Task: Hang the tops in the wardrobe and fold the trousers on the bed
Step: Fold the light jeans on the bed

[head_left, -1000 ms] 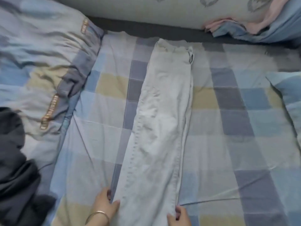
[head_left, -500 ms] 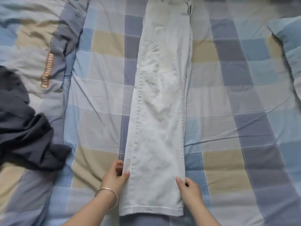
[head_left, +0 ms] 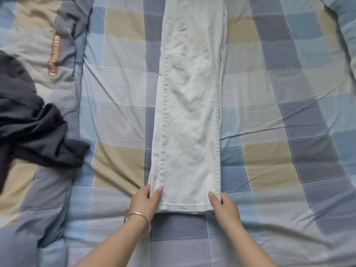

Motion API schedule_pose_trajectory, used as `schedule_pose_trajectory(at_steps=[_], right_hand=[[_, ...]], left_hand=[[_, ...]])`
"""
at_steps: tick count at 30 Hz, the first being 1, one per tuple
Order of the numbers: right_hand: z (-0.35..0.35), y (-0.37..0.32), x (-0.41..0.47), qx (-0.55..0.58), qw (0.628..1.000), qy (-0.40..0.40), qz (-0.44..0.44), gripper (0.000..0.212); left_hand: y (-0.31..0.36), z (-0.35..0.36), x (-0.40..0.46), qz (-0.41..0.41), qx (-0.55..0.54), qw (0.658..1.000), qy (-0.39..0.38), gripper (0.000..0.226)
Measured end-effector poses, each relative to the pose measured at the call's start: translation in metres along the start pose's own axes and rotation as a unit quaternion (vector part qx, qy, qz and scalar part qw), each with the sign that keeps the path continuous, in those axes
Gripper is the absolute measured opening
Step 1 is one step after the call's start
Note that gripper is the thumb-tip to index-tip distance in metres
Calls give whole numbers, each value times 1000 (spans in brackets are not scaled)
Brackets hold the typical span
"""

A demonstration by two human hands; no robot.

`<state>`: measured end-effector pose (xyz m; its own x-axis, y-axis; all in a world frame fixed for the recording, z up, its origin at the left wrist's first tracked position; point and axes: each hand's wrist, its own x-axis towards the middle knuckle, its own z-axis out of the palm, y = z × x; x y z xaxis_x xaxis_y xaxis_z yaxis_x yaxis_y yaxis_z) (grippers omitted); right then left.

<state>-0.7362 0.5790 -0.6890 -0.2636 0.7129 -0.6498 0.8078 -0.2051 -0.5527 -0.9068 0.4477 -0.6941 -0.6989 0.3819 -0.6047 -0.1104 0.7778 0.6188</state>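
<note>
The trousers (head_left: 189, 105) lie on the bed (head_left: 269, 116), running from 12 to 6 o'clock. Both hands sit at the hem, 6 o'clock: left hand (head_left: 144, 199) on one corner, right hand (head_left: 224, 204) on the other. A garment (head_left: 32, 135) lies at 9 o'clock.

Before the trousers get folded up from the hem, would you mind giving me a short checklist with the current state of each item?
1. Left hand pinches the hem corner of the trousers: ok.
2. Right hand pinches the other hem corner: ok.
3. Legs stacked, edges aligned: ok.
4. Cloth smooth: not ok, creased around mid-leg.
5. Waistband lying flat: cannot tell, out of frame.
6. Dark garment apart from the fold path on the bed sheet: ok.
</note>
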Motion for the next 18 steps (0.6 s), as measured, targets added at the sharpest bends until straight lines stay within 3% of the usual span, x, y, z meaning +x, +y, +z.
schedule_pose_trajectory(at_steps=[5, 9, 11, 13, 15, 18], right_hand=[[-14, -5, -2, 20, 999, 43, -22, 45], [-11, 4, -7, 104, 991, 78, 34, 51], [-9, 5, -11, 124, 987, 87, 58, 39], [-11, -1, -19, 86, 993, 72, 22, 24], [-15, -12, -28, 29, 997, 61, -38, 25], [-30, -30, -38, -6, 996, 28, -84, 29]], left_hand=[[-3, -13, -2, -5, -67, 998, -19, 48], [-3, -22, -11, 14, -59, 994, -95, 25], [-4, -22, -19, 27, -30, 990, -136, 12], [-1, -22, -28, 65, -1, 987, -148, 23], [9, -27, -35, 114, 24, 983, -142, 39], [32, -47, -44, 168, 4, 973, -157, 30]])
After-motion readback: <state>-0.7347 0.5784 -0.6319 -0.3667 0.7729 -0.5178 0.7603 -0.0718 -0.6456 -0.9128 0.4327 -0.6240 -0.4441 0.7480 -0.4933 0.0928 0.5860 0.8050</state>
